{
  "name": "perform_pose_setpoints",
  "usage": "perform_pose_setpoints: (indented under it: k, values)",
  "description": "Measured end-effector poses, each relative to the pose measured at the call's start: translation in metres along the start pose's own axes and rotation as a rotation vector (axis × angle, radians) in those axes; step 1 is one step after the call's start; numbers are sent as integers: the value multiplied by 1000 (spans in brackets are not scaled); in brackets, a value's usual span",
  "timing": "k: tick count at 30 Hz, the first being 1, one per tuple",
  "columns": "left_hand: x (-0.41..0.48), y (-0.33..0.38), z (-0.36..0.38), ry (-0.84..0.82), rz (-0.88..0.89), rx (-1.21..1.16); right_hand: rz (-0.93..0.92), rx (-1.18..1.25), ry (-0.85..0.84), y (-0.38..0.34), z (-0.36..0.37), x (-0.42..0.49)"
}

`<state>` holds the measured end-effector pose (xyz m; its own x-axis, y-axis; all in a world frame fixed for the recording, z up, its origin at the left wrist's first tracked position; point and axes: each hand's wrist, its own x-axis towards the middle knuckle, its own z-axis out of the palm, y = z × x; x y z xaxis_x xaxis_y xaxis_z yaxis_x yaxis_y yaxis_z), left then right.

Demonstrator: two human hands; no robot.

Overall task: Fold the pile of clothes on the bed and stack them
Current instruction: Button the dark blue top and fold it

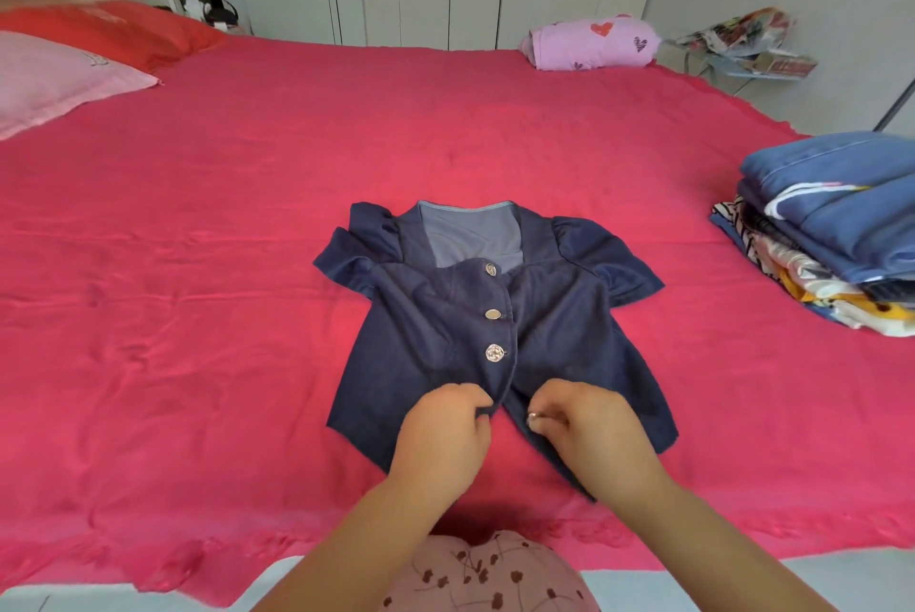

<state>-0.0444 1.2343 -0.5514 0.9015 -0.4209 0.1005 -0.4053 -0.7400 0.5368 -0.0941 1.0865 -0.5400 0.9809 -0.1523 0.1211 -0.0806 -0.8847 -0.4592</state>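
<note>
On bed (198,265) | left hand (440,433) pinches blouse (435,329) edge | right hand (589,428) pinches button (533,416)

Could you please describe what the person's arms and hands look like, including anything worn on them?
Both forearms are bare, with no sleeves, watch or bracelet showing down to the left hand and right hand. A small silvery glint at the right hand's fingers may be a ring or a button of the navy blouse; I cannot tell.

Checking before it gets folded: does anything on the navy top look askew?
Yes. The navy top gapes open below its third button, baring red sheet. The left hand and right hand pinch the two edges there.
</note>
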Motion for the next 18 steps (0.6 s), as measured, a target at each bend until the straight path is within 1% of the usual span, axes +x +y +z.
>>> perform_pose_setpoints:
  k: [2, 3, 4, 6, 11, 13, 16, 18]
  values:
    - [0, 1, -13, 49, -99, -317, 59, 269, 16, -5, -4, -3]
    - [-2, 3, -20, 54, -138, -464, 76, 356, 17, -9, -5, -5]
    - [-4, 5, -26, 43, -164, -578, 87, 399, 24, -14, -7, -6]
    - [-9, 9, -32, 9, -182, -696, 89, 440, 74, -21, -10, -8]
    - [-16, 15, -40, 27, -144, -738, 59, 343, 147, -29, -10, -11]
    - [-17, 18, -41, 31, -98, -672, 36, 339, 170, -32, -10, -13]
    - [-18, 20, -38, 67, -35, -497, 4, 337, 175, -35, -10, -14]
    - [-18, 21, -36, 75, -11, -465, 19, 365, 177, -36, -10, -16]
